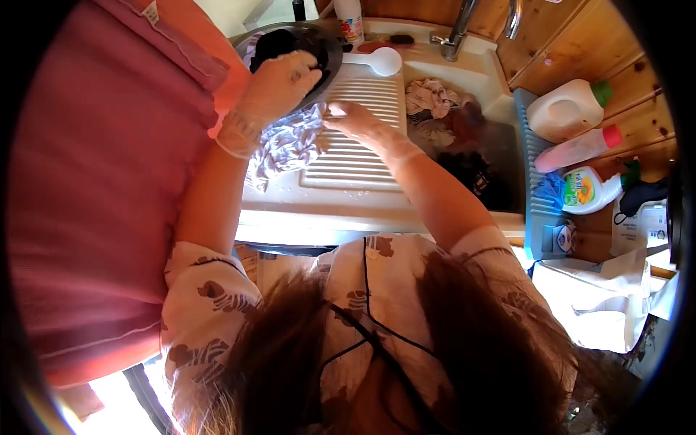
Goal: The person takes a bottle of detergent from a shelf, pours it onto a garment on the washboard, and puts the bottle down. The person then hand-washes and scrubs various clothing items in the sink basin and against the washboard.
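Note:
My left hand (pixel 284 83), in a thin translucent glove, is above the rim of a dark round basin (pixel 332 54) with its fingers curled. What those fingers hold, if anything, is hidden. Black cloth (pixel 284 47) lies in the basin beside it. A wet, crumpled white-and-bluish garment (pixel 286 148) is spread on the ribbed drainboard (pixel 362 170) below my left wrist. My right hand (pixel 355 122), also gloved, has its fingertips closed at the garment's upper right edge.
The sink (pixel 500 167) on the right holds soaking clothes (pixel 442 109) in murky water. A white scoop (pixel 380 61) lies behind the drainboard, below the faucet (pixel 457 36). Bottles, among them a spray bottle (pixel 583 190), stand on a blue rack (pixel 536 217). A red cloth (pixel 109 188) hangs at left.

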Demonstrator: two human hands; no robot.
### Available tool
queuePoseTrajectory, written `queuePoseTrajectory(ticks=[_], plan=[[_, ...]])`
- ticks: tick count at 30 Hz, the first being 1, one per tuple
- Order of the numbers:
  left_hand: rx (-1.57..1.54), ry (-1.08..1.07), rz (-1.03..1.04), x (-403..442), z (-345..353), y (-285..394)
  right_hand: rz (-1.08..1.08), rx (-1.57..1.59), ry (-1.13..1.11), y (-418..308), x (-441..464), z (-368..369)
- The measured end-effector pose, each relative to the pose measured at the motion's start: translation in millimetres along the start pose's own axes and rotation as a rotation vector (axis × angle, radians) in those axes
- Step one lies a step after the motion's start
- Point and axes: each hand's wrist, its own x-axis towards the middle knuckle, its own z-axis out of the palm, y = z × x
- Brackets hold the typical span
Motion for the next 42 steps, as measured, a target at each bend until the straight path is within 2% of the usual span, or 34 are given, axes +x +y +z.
queuePoseTrajectory(ticks=[2,3,4,5,6,8,9,12,14,15,16,18,21,24,25,27,28,29,32,33,36,37,40,42], plan=[[0.419,-0.382,0.244,-6.3,-0.6,-36.6,-0.138,0.34,0.038,22.4,49.8,46.2],[0.627,-0.572,0.364,-8.1,-2.6,-52.3,-0.13,0.309,0.114,29.4,62.8,61.0],[0.535,-0.642,0.062,-20.0,-5.3,-53.0,0.025,-0.034,0.064,-21.4,27.9,44.3],[0.432,-0.699,-0.242,-36.3,-7.6,-53.4,0.043,-0.243,0.124,-15.4,27.8,55.3],[0.487,-0.641,-0.3,-48.2,-3.6,-67.2,0.06,-0.452,0.184,-6.0,31.0,66.7],[0.586,-0.526,-0.406,-70.9,13.7,-102.8,0.026,-0.432,0.122,1.3,27.3,66.9],[0.557,-0.564,-0.498,-74.1,16.5,-114.4,0.027,-0.201,0.051,3.9,18.2,55.8],[0.488,-0.498,-0.374,-79.9,30.0,-139.1,-0.092,0.299,0.014,21.6,-15.8,1.3],[0.416,-0.419,-0.34,-79.0,40.0,-132.6,-0.03,0.742,0.031,9.6,-43.8,-42.1],[0.35,-0.368,-0.343,-74.4,49.8,-133.5,0.024,1.06,0.014,-8.9,-60.9,-59.7],[0.286,-0.318,-0.342,-67.8,59.2,-135.9,-0.006,1.086,0.085,31.0,-55.0,-74.8],[0.212,-0.333,-0.269,-53.1,76.7,-136.6,0.204,1.044,0.185,86.6,-45.0,-108.5],[0.143,-0.344,-0.187,-36.2,102.8,-105.9,0.201,1.145,0.241,40.7,-75.3,-107.1],[0.165,-0.375,-0.178,-20.3,129.4,-99.8,0.153,0.683,0.151,74.5,-63.7,-100.7],[0.127,-0.288,-0.197,-16.0,142.1,-107.4,0.23,0.188,0.017,39.2,-72.7,-99.6],[0.115,-0.415,-0.171,-4.5,141.5,-109.2,0.073,-0.567,-0.024,35.5,-86.2,-79.7],[0.11,-0.476,-0.158,-1.4,137.4,-105.8,-0.021,-0.802,0.006,36.3,-88.4,-66.3],[-0.008,-0.407,-0.145,-4.7,131.7,-100.9,0.128,-0.925,-0.036,19.5,-97.3,-66.9],[-0.62,-0.383,-0.245,-10.0,115.8,-105.8,0.027,-0.724,-0.145,32.0,-88.4,-85.6],[-0.853,-0.396,-0.339,-13.1,115.3,-109.0,0.25,-0.38,-0.183,30.4,-94.2,-98.7],[-1.345,-0.407,-0.371,-14.3,123.2,-121.4,0.283,0.093,-0.299,32.9,-91.5,-128.8],[-1.442,-0.315,-0.477,-17.2,116.6,-97.7,0.21,0.429,-0.259,30.4,-96.2,-135.6],[-1.619,-0.326,-0.474,-19.0,114.3,-89.8,0.135,0.847,-0.129,4.6,-107.6,-134.5],[-1.621,-0.378,-0.385,-21.0,109.5,-82.9,0.126,0.87,-0.06,8.3,-103.1,-129.4]])
